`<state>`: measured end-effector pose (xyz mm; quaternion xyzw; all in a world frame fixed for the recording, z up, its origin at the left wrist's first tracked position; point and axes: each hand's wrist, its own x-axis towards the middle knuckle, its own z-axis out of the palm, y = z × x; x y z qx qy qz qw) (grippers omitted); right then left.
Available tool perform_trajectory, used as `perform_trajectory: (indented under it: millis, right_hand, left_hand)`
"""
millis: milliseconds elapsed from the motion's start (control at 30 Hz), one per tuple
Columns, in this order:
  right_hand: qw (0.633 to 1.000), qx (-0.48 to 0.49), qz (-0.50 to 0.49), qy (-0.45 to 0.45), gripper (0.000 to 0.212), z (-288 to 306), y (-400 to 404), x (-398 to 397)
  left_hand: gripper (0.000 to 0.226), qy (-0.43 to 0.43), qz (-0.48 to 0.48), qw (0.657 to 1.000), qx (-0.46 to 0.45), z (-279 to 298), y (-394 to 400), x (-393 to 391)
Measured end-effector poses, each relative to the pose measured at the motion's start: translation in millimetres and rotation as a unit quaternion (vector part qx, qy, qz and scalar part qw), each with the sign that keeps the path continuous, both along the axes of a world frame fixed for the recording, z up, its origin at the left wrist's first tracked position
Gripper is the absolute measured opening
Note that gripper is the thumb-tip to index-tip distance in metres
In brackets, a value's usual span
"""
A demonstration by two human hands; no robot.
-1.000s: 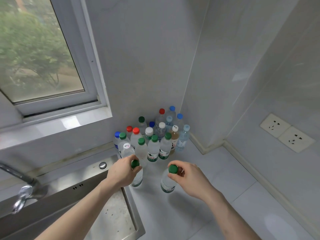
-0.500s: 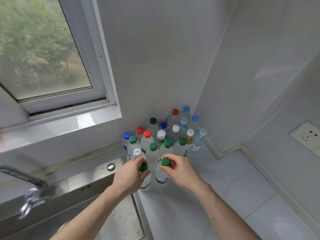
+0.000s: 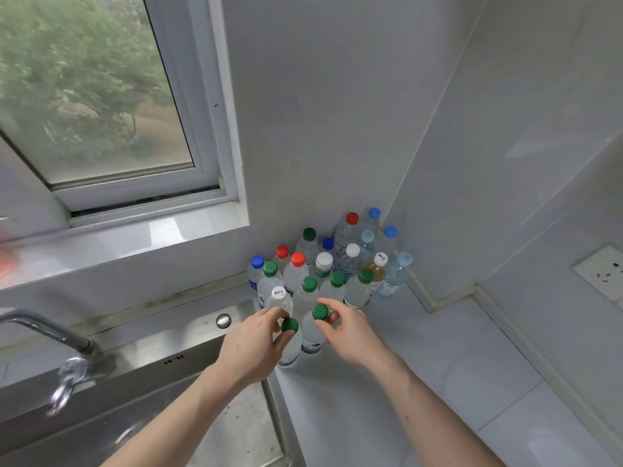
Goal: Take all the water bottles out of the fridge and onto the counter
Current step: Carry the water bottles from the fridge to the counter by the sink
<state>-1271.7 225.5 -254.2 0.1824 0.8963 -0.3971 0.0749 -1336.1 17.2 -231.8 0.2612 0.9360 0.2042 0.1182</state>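
Two clear water bottles with green caps stand side by side on the white counter (image 3: 421,382), at the front of a cluster of several bottles (image 3: 349,261) packed into the corner. My left hand (image 3: 251,345) holds the left bottle (image 3: 292,348) by its neck, just under the cap. The cap of the right bottle (image 3: 312,335) is pinched between the fingers and thumb of my right hand (image 3: 350,332). The two bottles nearly touch each other and the row behind. The fridge is out of view.
A steel sink (image 3: 202,416) lies left of the bottles, its rim right beside the left one, and a faucet (image 3: 50,328) is at far left. A window (image 3: 101,96) is above the sink. Wall sockets (image 3: 603,271) are at right. Bare counter extends right and toward me.
Both hands have pushed their bottles away from me and together, up against the cluster in the corner. The camera has moved closer and turned a little left.
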Motion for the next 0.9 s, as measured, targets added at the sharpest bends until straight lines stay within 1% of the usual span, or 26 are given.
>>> perform_trajectory:
  millis: [133,200,433,567,800,900]
  right_hand:
    - [1.000,0.003,-0.003,-0.007,0.059,12.5,-7.1,16.5]
    - [1.000,0.006,-0.009,-0.006,0.061,21.9,-12.9,30.8]
    - [0.999,-0.031,-0.039,0.012,0.055,50.1,-39.0,99.5]
    - [0.998,-0.039,-0.045,0.010,0.051,60.4,-47.5,141.5]
    - [0.994,-0.034,-0.101,0.035,0.051,68.4,-46.2,207.3]
    - [0.990,-0.030,-0.129,0.045,0.051,74.0,-46.7,239.3]
  left_hand:
    - [0.029,-0.003,0.001,1.000,0.012,5.8,-9.8,8.1]
    - [0.030,-0.007,0.000,1.000,0.023,7.7,-18.9,13.0]
    - [0.030,-0.042,-0.028,0.994,0.095,6.2,-67.3,47.4]
    - [0.029,-0.056,-0.045,0.992,0.105,2.9,-84.4,69.8]
    - [0.034,-0.062,-0.112,0.988,0.092,27.8,-60.9,105.2]
    - [0.036,-0.042,-0.159,0.983,0.085,42.4,-41.0,119.2]
